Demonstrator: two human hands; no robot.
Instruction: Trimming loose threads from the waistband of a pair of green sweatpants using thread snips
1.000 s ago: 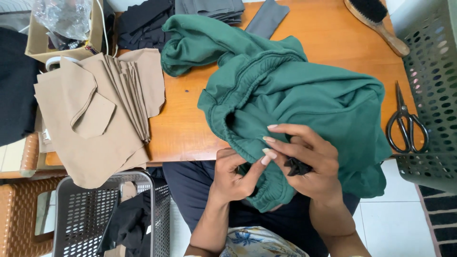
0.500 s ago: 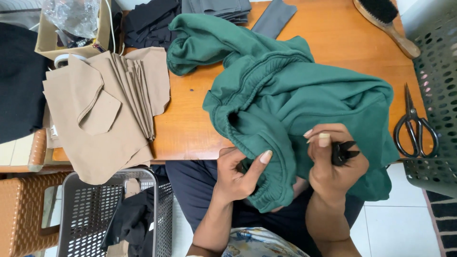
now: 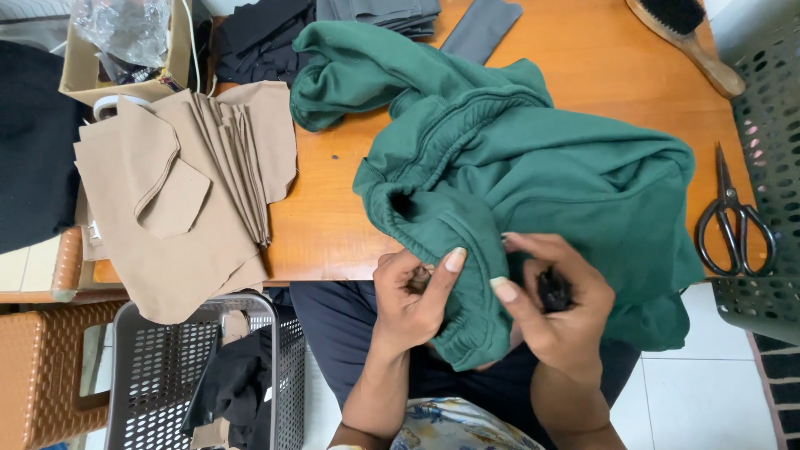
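A dark green sweat garment (image 3: pixel 533 175) with an elastic waistband lies bunched on the wooden table (image 3: pixel 333 208), its near edge hanging over my lap. My left hand (image 3: pixel 410 300) grips the waistband fold at the table's front edge, thumb up against the cloth. My right hand (image 3: pixel 554 312) is closed on the green fabric beside it and also pinches a small black object (image 3: pixel 553 289); what that object is I cannot tell. Both hands sit close together, a few fingers apart.
A stack of cut tan fabric pieces (image 3: pixel 179 192) lies at the left. Black scissors (image 3: pixel 733 221) rest at the right edge beside a grey perforated basket (image 3: pixel 771 167). A wooden brush (image 3: pixel 687 37), dark folded cloth (image 3: pixel 267 33), a cardboard box (image 3: pixel 125 50) and a floor basket (image 3: pixel 200 375) surround the table.
My right hand has come back toward the left hand with the small black object, and the green garment has shifted slightly under both hands.
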